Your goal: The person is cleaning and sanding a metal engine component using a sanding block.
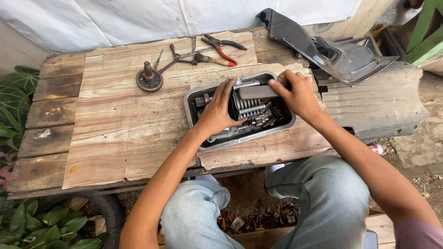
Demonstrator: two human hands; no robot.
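A metal tray (193, 114) full of greasy engine parts sits on a low wooden table (106, 124). Both my hands are in it. My left hand (218, 110) rests on a finned grey engine part (249, 107) in the tray's middle. My right hand (295, 94) grips the upper end of the same part, fingers curled over a flat grey block. Small gears and bolts lie loose around the part inside the tray.
A toothed gear on a shaft (149, 78) stands left of the tray. Red-handled pliers (224, 46), a brush and thin tools lie at the table's far edge. Grey plastic body panels (341, 55) lie to the right. Green plants (18, 92) and a tyre (104, 207) are on the left.
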